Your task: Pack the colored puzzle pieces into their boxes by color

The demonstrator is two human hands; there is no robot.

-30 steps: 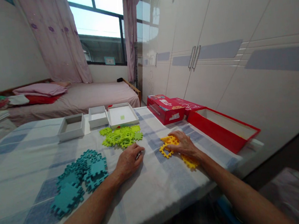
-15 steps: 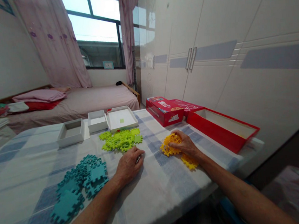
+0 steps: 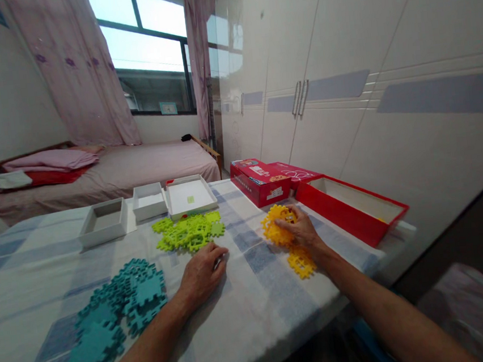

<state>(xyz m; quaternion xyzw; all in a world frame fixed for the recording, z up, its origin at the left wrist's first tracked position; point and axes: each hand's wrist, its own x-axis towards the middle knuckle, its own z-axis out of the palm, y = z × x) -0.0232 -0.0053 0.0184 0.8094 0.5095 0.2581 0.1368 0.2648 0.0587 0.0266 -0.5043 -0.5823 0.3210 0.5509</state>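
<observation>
Presently the right hand [image 3: 301, 231] curls round a bunch of yellow interlocking pieces [image 3: 274, 230] on the tablecloth [image 3: 254, 310] beside the open red box [image 3: 359, 224], the left hand [image 3: 201, 273] lying palm-down, loosely spread, empty; lifting them cleanly would likely need a fuller wrap.

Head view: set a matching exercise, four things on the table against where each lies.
Things:
1 teal pieces
2 green pieces
3 yellow pieces
4 open red box

Places:
A gripped by the right hand
B at the right edge of the table
C left of the left hand
D beside the flat white tray

Pairs: 1-C, 2-D, 3-A, 4-B
</observation>
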